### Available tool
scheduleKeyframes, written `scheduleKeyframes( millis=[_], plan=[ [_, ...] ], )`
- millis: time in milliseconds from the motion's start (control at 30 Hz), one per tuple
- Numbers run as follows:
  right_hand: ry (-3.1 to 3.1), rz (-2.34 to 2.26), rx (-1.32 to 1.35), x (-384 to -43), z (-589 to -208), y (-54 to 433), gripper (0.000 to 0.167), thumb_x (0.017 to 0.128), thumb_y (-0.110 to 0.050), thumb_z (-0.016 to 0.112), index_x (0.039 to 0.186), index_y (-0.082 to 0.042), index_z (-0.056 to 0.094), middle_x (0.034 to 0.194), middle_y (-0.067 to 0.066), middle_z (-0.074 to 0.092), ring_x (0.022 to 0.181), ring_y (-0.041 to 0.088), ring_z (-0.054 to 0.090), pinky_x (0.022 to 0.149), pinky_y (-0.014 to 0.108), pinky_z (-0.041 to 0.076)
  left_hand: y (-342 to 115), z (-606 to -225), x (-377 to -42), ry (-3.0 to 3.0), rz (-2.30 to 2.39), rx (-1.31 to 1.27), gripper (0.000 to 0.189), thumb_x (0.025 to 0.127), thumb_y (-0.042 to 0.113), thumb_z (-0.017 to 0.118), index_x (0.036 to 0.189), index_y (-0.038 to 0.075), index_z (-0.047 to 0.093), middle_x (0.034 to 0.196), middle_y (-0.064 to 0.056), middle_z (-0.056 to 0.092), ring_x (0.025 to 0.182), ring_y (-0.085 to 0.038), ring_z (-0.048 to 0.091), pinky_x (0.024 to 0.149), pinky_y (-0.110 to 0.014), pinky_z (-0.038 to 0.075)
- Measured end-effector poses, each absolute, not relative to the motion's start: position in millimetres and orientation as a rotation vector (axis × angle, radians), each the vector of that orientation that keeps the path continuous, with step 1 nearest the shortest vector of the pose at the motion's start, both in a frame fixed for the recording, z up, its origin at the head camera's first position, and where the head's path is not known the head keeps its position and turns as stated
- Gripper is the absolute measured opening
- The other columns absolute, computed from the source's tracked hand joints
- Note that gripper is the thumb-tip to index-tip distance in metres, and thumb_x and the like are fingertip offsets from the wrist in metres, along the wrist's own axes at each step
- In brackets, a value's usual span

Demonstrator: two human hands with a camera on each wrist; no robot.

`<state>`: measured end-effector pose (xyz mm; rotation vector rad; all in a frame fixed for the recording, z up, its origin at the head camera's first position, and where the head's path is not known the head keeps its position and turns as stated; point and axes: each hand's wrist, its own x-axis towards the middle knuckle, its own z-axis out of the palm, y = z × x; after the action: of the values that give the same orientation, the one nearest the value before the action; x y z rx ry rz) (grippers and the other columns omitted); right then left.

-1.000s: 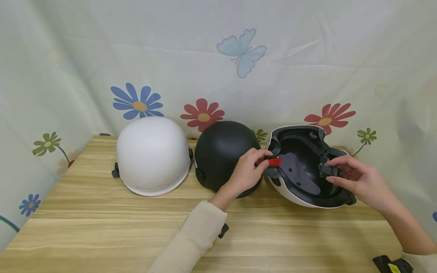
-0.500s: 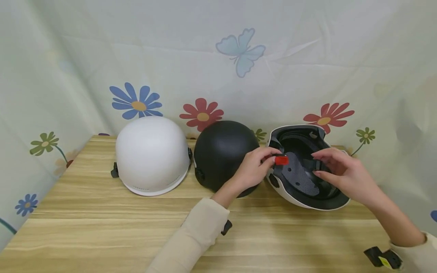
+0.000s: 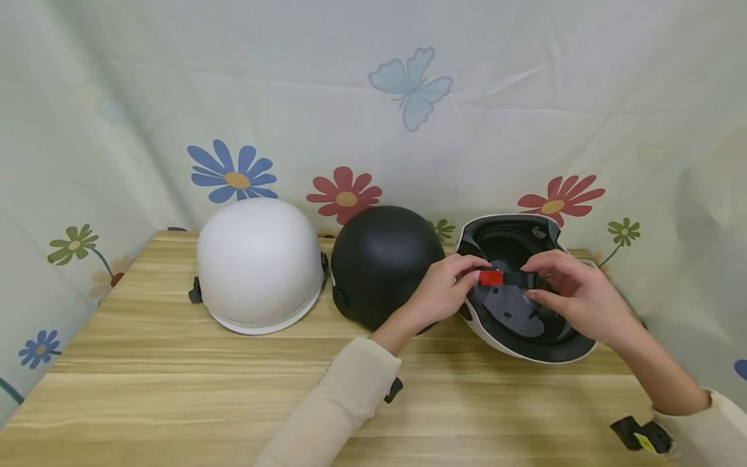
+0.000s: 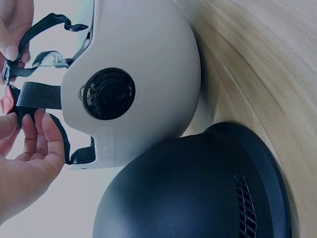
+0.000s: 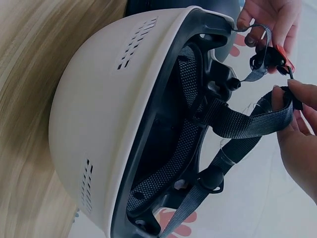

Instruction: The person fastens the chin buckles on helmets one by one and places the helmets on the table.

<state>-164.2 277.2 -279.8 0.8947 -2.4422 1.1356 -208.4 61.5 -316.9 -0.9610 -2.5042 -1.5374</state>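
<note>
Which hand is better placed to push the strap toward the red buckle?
Probably the right hand: it pinches the black strap close to the red buckle, while the left hand holds the buckle itself.

On one desk (image 3: 192,402), counting one upturned white helmet (image 3: 508,318), one dome-up white helmet (image 3: 260,263), one black helmet (image 3: 382,266); totalling three. Tallying two hands (image 3: 439,295) (image 3: 574,292), plus two pale sleeves (image 3: 350,395) (image 3: 706,431). Logging one red tab (image 3: 491,277). On printed cloth (image 3: 280,65), noting one butterfly (image 3: 411,89), two red flowers (image 3: 345,196) (image 3: 553,205), three green flowers (image 3: 72,245) (image 3: 443,230) (image 3: 624,231), two blue flowers (image 3: 237,179) (image 3: 39,349), plus one blue fragment (image 3: 742,370) at right edge. In right-wrist view, finding two vent clusters (image 5: 137,42) (image 5: 87,186) on upturned white helmet; in left-wrist view, spotting one round black disc (image 4: 109,94) on its side.
</note>
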Motion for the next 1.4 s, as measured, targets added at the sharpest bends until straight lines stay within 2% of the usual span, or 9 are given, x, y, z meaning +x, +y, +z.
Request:
scheduleKeyframes(
  millis=[267, 500, 833, 1067, 1267, 1400],
  plan=[
    [-2.409, 1.110, 0.923, -165.8, -281.7, 274.5, 0.047, 0.061, 0.029, 0.066, 0.101, 0.006, 0.059, 0.099, 0.004, 0.055, 0.081, 0.005, 0.058, 0.072, 0.012, 0.047, 59.8, -316.6, -208.3, -2.525, -1.571, -0.952, 0.024, 0.093, 0.011, 0.052, 0.115, 0.012, 0.062, 0.086, -0.001, 0.054, 0.070, -0.011, 0.049, 0.059, -0.016, 0.042],
    [-2.369, 1.015, 1.014, -168.3, -281.2, 272.1, 0.049, 0.057, 0.029, 0.068, 0.099, 0.005, 0.059, 0.098, 0.002, 0.055, 0.082, 0.002, 0.057, 0.072, 0.012, 0.047, 60.2, -314.4, -209.1, -2.543, -1.575, -0.995, 0.024, 0.094, 0.010, 0.051, 0.114, 0.011, 0.063, 0.093, -0.002, 0.056, 0.073, -0.011, 0.049, 0.060, -0.017, 0.041],
    [-2.361, 1.042, 0.965, -167.8, -283.1, 268.2, 0.047, 0.058, 0.030, 0.067, 0.098, 0.007, 0.060, 0.096, 0.005, 0.056, 0.081, 0.001, 0.058, 0.074, 0.012, 0.046, 59.0, -313.3, -208.5, -2.563, -1.597, -1.049, 0.028, 0.094, 0.008, 0.049, 0.120, 0.010, 0.060, 0.089, -0.002, 0.052, 0.069, -0.012, 0.047, 0.058, -0.017, 0.040],
    [-2.377, 1.020, 0.940, -167.4, -283.8, 269.6, 0.046, 0.059, 0.028, 0.067, 0.099, 0.005, 0.061, 0.096, 0.004, 0.056, 0.079, 0.001, 0.059, 0.072, 0.011, 0.046, 56.1, -313.4, -206.9, -2.488, -1.563, -1.175, 0.035, 0.088, 0.009, 0.061, 0.123, 0.007, 0.057, 0.088, -0.003, 0.053, 0.076, -0.011, 0.049, 0.063, -0.016, 0.041],
    [-2.424, 0.958, 0.897, -165.8, -281.6, 269.2, 0.044, 0.062, 0.022, 0.070, 0.100, 0.001, 0.062, 0.095, 0.003, 0.057, 0.073, 0.002, 0.057, 0.064, 0.010, 0.046, 60.6, -314.9, -207.5, -2.440, -1.545, -1.078, 0.032, 0.084, 0.013, 0.067, 0.115, 0.011, 0.060, 0.083, 0.002, 0.053, 0.072, -0.008, 0.049, 0.062, -0.015, 0.043],
    [-2.446, 0.933, 0.872, -164.8, -280.9, 268.9, 0.044, 0.063, 0.019, 0.072, 0.101, 0.000, 0.062, 0.094, 0.003, 0.057, 0.072, 0.002, 0.056, 0.064, 0.010, 0.046, 62.5, -315.1, -207.2, -2.431, -1.514, -1.049, 0.029, 0.083, 0.012, 0.068, 0.112, 0.012, 0.061, 0.083, 0.002, 0.052, 0.072, -0.009, 0.048, 0.061, -0.014, 0.042]
  ],
)
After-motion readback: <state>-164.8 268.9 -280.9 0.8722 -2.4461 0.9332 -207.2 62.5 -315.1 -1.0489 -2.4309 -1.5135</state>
